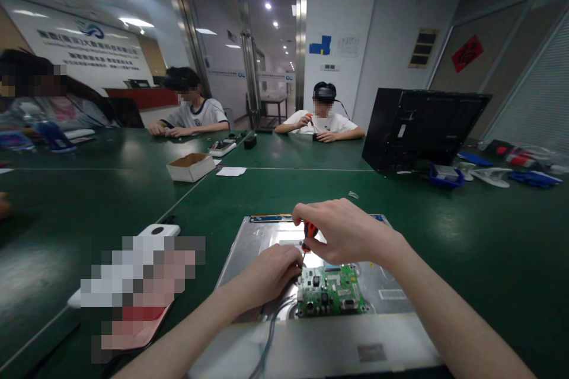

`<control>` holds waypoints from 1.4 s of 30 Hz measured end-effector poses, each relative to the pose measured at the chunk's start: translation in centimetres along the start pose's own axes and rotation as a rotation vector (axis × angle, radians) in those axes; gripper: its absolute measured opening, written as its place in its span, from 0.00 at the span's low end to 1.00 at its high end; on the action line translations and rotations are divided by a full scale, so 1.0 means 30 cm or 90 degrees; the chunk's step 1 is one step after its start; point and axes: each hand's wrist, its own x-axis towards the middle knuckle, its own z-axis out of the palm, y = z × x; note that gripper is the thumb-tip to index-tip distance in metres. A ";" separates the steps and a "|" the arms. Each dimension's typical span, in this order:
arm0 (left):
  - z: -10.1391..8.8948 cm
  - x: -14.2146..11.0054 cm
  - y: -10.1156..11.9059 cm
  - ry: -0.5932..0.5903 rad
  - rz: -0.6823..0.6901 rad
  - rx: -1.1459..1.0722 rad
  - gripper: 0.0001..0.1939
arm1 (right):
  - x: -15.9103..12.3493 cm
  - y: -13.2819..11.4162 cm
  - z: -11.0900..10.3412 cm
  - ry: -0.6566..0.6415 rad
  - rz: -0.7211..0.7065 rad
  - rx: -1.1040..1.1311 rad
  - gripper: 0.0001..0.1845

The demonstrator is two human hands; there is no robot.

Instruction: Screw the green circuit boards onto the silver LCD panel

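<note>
My right hand [335, 230] grips a red and black screwdriver [310, 232] by its handle, the thin shaft pointing down. Its tip meets the upper left corner of a green circuit board [331, 290], close to the fingers of my left hand [280, 269]. Those fingers are pressed together at that corner; whatever they may pinch is hidden. The board lies on a flat metal display panel [240, 266] with a blue strip along its far edge. Dark cables [271, 337] run from the board's left side toward me.
A white device [160, 231] and a pink item lie to the left. Farther off stand an open cardboard box [191, 169] and a large black monitor [422, 127], with a blue tray [447, 176] beside it. Several people sit around the green table [480, 237].
</note>
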 end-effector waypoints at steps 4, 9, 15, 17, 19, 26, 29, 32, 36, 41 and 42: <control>0.006 0.002 -0.005 0.001 -0.015 0.004 0.06 | 0.001 0.003 0.003 0.007 0.000 -0.004 0.14; 0.007 0.001 -0.007 0.002 -0.020 -0.001 0.05 | 0.001 0.006 0.008 0.022 -0.001 -0.001 0.14; 0.003 0.001 -0.005 0.004 -0.017 0.003 0.05 | 0.000 0.002 0.003 0.010 0.000 -0.003 0.14; 0.003 0.002 -0.004 0.003 -0.012 0.005 0.06 | -0.001 0.000 0.001 0.012 -0.002 -0.004 0.14; 0.004 0.002 -0.004 0.003 -0.008 0.008 0.06 | -0.001 -0.002 0.001 0.015 -0.006 -0.005 0.13; 0.000 0.000 -0.001 0.013 -0.008 0.017 0.07 | 0.009 -0.002 0.015 0.020 0.013 -0.031 0.11; -0.003 0.000 0.003 0.012 -0.012 0.017 0.07 | 0.012 0.000 0.020 0.026 0.025 -0.052 0.09; -0.007 0.000 0.009 0.009 -0.017 0.017 0.07 | 0.011 0.003 0.021 0.026 0.019 -0.045 0.10; -0.011 -0.002 0.018 0.008 -0.024 0.023 0.07 | 0.006 0.006 0.020 0.022 0.012 -0.022 0.13; -0.014 -0.002 0.020 0.006 -0.024 0.023 0.06 | 0.012 0.008 0.021 0.021 0.014 -0.026 0.12; -0.014 -0.002 0.020 0.006 -0.024 0.022 0.06 | 0.014 0.009 0.022 0.022 0.018 -0.034 0.11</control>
